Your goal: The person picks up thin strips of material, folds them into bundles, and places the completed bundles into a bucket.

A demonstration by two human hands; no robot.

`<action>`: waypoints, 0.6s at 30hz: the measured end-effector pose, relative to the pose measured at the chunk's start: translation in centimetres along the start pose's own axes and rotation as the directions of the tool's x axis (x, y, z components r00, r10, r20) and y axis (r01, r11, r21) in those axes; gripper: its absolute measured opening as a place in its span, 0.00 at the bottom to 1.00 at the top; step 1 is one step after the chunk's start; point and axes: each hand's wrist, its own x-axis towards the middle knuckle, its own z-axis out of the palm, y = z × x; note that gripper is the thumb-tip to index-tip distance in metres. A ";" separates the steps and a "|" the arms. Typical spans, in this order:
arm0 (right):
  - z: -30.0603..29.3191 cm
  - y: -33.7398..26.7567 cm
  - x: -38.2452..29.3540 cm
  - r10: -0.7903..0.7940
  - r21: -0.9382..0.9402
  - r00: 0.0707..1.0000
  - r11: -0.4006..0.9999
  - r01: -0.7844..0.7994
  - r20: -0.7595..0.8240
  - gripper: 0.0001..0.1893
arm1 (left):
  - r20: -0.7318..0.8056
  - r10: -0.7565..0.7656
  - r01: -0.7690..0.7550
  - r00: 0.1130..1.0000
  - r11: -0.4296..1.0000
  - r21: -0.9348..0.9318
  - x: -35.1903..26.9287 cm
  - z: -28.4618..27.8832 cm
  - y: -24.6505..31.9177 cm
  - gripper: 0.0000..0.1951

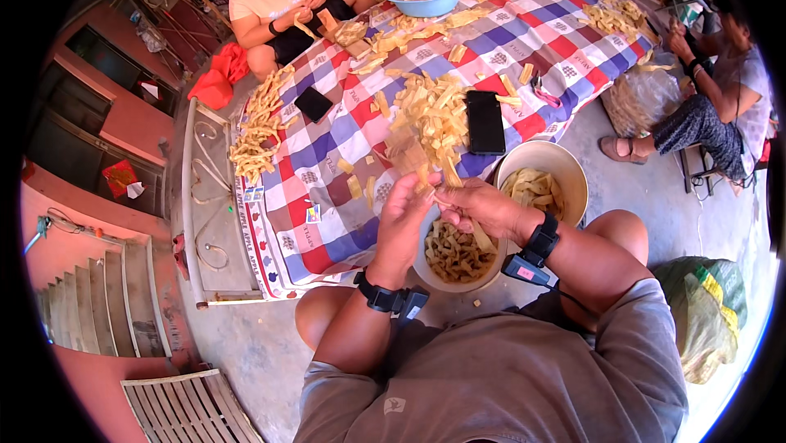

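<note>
My left hand (402, 209) and my right hand (482, 203) meet above a white bucket (424, 262) at the table's near edge. Fingers of both pinch pale yellow dried strips, and one strip (484, 239) hangs down from my right hand. Short brownish-yellow pieces (457, 255) lie in the bucket. Just beyond my hands, a heap of cut yellow strips (433, 111) rests on the checked tablecloth (344, 170). Beside that heap lies a black smartphone (485, 122). Longer strips (534, 191) fill part of a second bucket (577, 182), to the right of my right hand.
A person (276, 7) sits across at the upper left, holding a strip; another person (727, 87) sits at the right. A blue basin (424, 8) of strips, a strip pile (261, 123), a black device (313, 104) and pink-handled scissors (546, 96) are on the table.
</note>
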 end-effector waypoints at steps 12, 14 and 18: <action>-0.2 1.9 -0.5 -0.373 -0.548 0.927 0.766 0.337 0.049 0.13 | 0.109 -0.259 0.262 0.960 0.965 -0.015 0.0 -1.1 0.5 0.08; 1.5 0.6 -1.9 -0.410 -0.640 0.909 0.681 0.357 0.071 0.12 | 0.109 -0.275 0.281 0.955 0.959 -0.045 -0.2 -1.2 1.0 0.08; -0.3 2.5 -0.8 -0.398 -0.573 0.916 0.763 0.299 -0.053 0.16 | 0.092 -0.279 0.251 0.956 0.938 0.239 0.2 -2.1 -0.2 0.07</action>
